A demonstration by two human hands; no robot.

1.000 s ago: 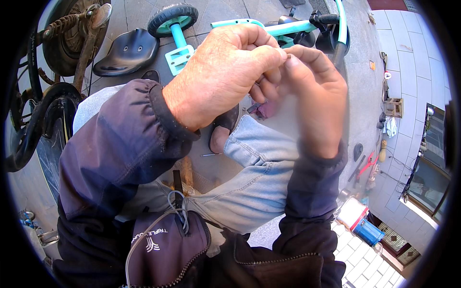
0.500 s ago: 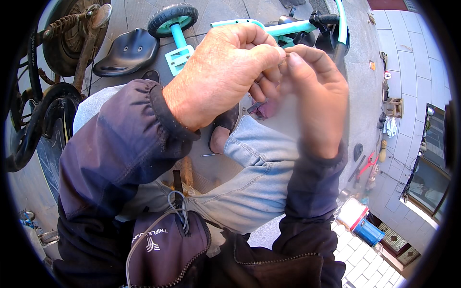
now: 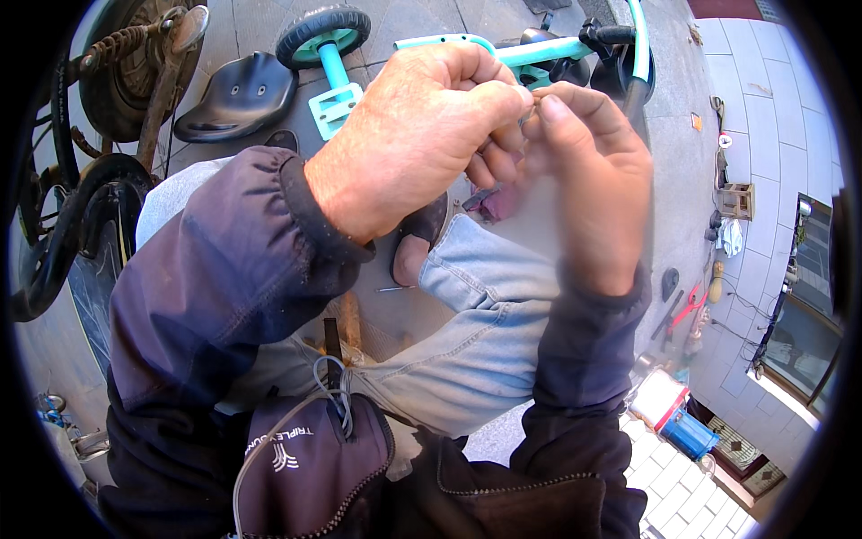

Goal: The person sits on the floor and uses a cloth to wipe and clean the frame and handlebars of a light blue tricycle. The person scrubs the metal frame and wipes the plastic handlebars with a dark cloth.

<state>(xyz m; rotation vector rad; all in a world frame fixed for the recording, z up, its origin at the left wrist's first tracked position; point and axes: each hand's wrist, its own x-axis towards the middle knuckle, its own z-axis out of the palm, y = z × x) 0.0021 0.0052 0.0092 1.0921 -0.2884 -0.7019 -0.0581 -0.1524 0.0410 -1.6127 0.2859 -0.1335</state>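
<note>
My left hand [image 3: 422, 130] and my right hand [image 3: 597, 171] meet at the fingertips in the upper middle of the head view. Each thumb presses against its curled forefinger in a pinch. Between them sits something tiny, mostly covered by the fingers and too small to name. Beyond the hands lies a turquoise frame [image 3: 548, 52] with black parts. Left of it a turquoise part with a black wheel [image 3: 325, 34] rests on the paving. A black seat [image 3: 238, 99] with two bolts lies farther left.
A rusty spring and wheel of a larger vehicle [image 3: 126, 72] stand at the far left. Between my legs a thin metal tool [image 3: 395, 289] lies on the ground. To the right are red-handled pliers [image 3: 687, 307] and a red, white and blue container [image 3: 673, 415].
My hands stay together in nearly the same place. The right fingers have shifted very slightly against the left fingertips.
</note>
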